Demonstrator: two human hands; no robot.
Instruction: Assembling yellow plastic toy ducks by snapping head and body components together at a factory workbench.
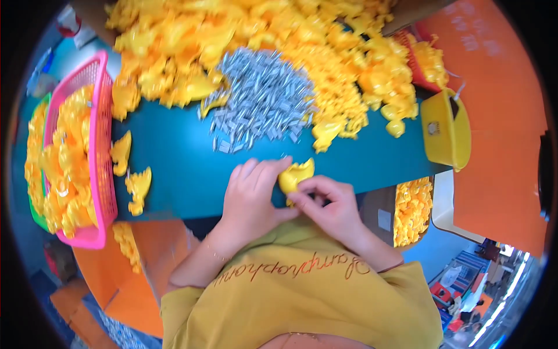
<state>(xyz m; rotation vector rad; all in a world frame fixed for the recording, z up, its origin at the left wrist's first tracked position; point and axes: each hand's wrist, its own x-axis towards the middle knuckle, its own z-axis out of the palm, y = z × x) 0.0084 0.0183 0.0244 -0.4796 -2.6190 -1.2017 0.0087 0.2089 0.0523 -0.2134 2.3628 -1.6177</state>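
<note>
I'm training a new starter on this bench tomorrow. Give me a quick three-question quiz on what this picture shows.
1. True or false: both hands, the left hand and the right hand, are on the same yellow plastic part.
2. Which lies nearest beyond the hands on the teal table?
A. the heap of small grey metal pieces
B. the pink basket
C. the yellow bucket
3. Fill in: the pink basket stands to the person's ____ and holds yellow parts.

Key: 1 true; 2 A; 3 left.
</note>
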